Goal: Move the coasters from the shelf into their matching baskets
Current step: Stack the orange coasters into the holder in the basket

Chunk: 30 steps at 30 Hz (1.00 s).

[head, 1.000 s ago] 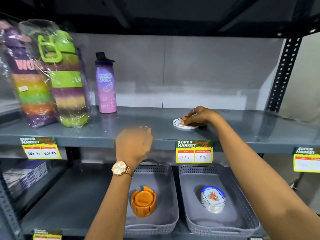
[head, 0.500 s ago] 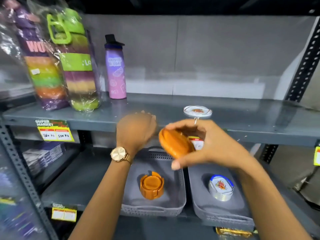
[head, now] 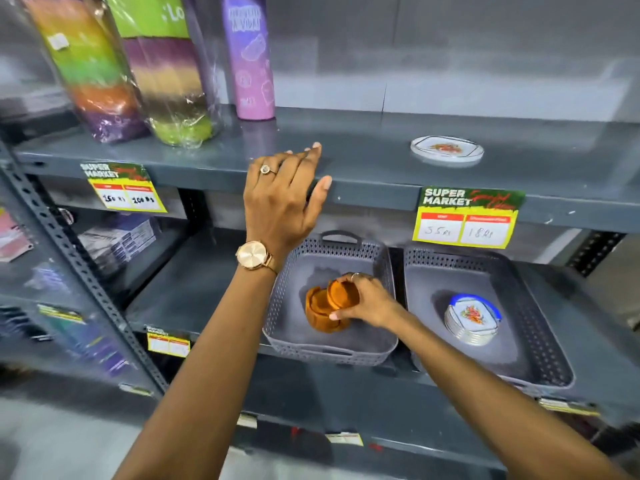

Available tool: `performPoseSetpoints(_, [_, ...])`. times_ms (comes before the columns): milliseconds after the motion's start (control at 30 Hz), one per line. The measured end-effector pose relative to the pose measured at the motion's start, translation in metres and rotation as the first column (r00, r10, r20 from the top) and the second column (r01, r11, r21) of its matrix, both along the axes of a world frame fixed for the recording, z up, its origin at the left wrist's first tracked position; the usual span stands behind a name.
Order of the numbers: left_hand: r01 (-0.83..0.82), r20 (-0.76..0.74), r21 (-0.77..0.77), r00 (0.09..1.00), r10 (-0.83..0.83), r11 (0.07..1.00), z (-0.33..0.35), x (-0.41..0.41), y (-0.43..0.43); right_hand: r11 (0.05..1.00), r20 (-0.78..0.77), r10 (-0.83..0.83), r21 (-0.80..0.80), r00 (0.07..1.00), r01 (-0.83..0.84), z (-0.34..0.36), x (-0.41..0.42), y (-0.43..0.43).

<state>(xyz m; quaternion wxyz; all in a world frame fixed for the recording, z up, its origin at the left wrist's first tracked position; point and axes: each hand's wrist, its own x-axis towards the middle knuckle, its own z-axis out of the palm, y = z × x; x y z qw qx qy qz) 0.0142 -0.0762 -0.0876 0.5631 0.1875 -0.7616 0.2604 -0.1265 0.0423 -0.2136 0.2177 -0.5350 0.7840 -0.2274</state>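
My right hand (head: pixel 369 300) is down inside the left grey basket (head: pixel 377 346), shut on an orange round coaster (head: pixel 341 293) held tilted at the top of the orange coaster holder (head: pixel 317 315). My left hand (head: pixel 282 199) hangs open at the front edge of the upper shelf (head: pixel 346 157), fingers spread, holding nothing. A white floral coaster (head: pixel 446 149) lies flat on that upper shelf to the right. The right grey basket (head: pixel 547 362) holds a stack of white floral coasters in a blue-rimmed holder (head: pixel 472 318).
Two wrapped multicolour bottles (head: pixel 138 71) and a purple bottle (head: pixel 249 57) stand at the upper shelf's left. Price tags (head: pixel 467 216) hang from the shelf edge. A metal upright (head: pixel 69 244) runs down the left, with boxed goods (head: pixel 114 237) behind it.
My right hand carried the orange coaster from the upper shelf down into the left basket, onto the orange holder. My left hand opened its fingers near the shelf edge. The camera moved closer and lower.
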Motion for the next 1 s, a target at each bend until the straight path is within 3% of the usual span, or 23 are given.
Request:
performPoseSetpoints(267, [0.054, -0.098, 0.013, 0.994, -0.052, 0.998, -0.006, -0.008, -0.002, 0.974, -0.117, 0.183, 0.153, 0.976, -0.165, -0.039, -0.01, -0.053])
performPoseSetpoints(533, [0.071, -0.151, -0.012, 0.986, -0.072, 0.997, -0.007, -0.011, -0.004, 0.95, -0.042, 0.262, 0.187, 0.964, -0.25, -0.048, -0.015, -0.06])
performPoseSetpoints(767, [0.073, -0.165, -0.013, 0.984, -0.074, 0.997, -0.009, -0.013, -0.004, 0.928, -0.178, 0.327, 0.248, 0.928, -0.279, -0.064, -0.018, -0.05])
performPoseSetpoints(1000, [0.072, -0.15, -0.012, 0.986, -0.073, 0.997, -0.009, -0.012, -0.005, 0.962, -0.271, 0.274, 0.085, 0.923, -0.26, -0.055, -0.01, -0.042])
